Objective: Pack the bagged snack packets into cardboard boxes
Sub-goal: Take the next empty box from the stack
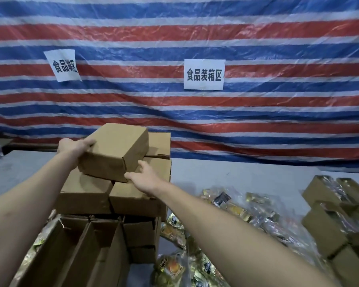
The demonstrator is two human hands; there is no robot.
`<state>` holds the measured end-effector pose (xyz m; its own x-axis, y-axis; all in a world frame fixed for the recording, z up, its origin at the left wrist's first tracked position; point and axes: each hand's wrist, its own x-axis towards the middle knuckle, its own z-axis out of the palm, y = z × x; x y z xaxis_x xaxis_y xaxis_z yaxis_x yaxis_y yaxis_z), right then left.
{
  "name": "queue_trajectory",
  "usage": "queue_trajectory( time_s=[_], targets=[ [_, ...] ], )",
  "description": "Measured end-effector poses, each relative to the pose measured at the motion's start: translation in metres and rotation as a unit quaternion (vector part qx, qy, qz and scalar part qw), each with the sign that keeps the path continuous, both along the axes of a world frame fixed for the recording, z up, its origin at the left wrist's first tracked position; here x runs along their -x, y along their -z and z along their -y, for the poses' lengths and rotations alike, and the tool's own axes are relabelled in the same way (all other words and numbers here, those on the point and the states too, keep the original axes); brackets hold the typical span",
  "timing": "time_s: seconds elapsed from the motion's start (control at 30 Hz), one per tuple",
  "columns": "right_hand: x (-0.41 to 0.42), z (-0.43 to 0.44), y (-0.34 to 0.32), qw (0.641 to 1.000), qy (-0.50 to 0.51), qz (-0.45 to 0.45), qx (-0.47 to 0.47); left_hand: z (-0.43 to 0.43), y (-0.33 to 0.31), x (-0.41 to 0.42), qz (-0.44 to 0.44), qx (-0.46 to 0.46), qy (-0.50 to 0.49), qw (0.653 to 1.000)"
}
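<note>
— The fingers (pixel 90 143) of our left hand (pixel 73 146) are curled over the far left corner of a closed box (pixel 114 149), gripping it. Do we agree?

— We do. Our right hand (pixel 147 179) is spread at the near right corner of the same box. Its fingers are fairly straight, touching the cardboard rather than wrapped round it.

— And where do we have the box?

— Tilted, on top of a stack of closed boxes (pixel 85 192). Whether its lower edge rests on them or hangs just above, we cannot tell. The stack stands on the grey table (pixel 226 172), left of middle.

— What do we see nearest us?

— A row of open boxes (pixel 81 241), flaps up, just in front of the stack.

— And the snack packets (pixel 238 210)?

— We see them in clear bags, loose on the table to the right of the stack, under our right forearm and beyond it. Further right stand filled boxes (pixel 327 195) with packets showing at the top.

— Behind all that?

— A red, white and blue striped tarp (pixel 195 38), with two paper signs (pixel 203 74) stuck on it.
</note>
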<state>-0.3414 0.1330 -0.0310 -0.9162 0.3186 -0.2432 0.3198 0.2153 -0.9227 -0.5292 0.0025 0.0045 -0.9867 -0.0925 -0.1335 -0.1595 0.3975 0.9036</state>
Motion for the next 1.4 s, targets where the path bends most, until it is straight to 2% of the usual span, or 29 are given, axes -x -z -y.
queue_trajectory(
  time_s=[0.1, 0.2, 0.33, 0.57, 0.7, 0.9, 1.07, 1.3, 1.4],
  targets=[
    [0.006, 0.008, 0.003, 1.000, 0.006, -0.009, 0.011, -0.006, -0.020, -0.005, -0.020, -0.023, 0.011, 0.999],
    [-0.001, 0.008, 0.004, 0.996, 0.064, -0.049, 0.044, -0.016, -0.043, -0.022, -0.059, -0.029, 0.073, 0.995],
    [-0.027, -0.011, -0.002, 0.978, 0.139, -0.123, 0.095, -0.033, -0.071, -0.061, -0.156, -0.019, 0.144, 0.977],
    [-0.106, -0.078, -0.005, 0.931, 0.258, -0.186, 0.179, -0.091, -0.095, -0.156, -0.311, -0.005, 0.282, 0.908],
    [-0.178, -0.115, 0.013, 0.896, 0.366, -0.181, 0.177, -0.110, -0.084, -0.226, -0.393, 0.019, 0.354, 0.849],
    [-0.316, -0.137, 0.073, 0.835, 0.487, -0.145, 0.211, -0.111, -0.014, -0.328, -0.428, 0.069, 0.467, 0.771],
    [-0.403, -0.116, 0.133, 0.818, 0.519, -0.085, 0.234, -0.084, 0.082, -0.400, -0.383, 0.122, 0.571, 0.716],
    [-0.452, -0.085, 0.183, 0.847, 0.469, 0.067, 0.241, -0.039, 0.195, -0.463, -0.367, 0.139, 0.636, 0.664],
    [-0.460, -0.070, 0.198, 0.878, 0.420, 0.137, 0.184, -0.019, 0.231, -0.475, -0.361, 0.141, 0.659, 0.645]
  ],
)
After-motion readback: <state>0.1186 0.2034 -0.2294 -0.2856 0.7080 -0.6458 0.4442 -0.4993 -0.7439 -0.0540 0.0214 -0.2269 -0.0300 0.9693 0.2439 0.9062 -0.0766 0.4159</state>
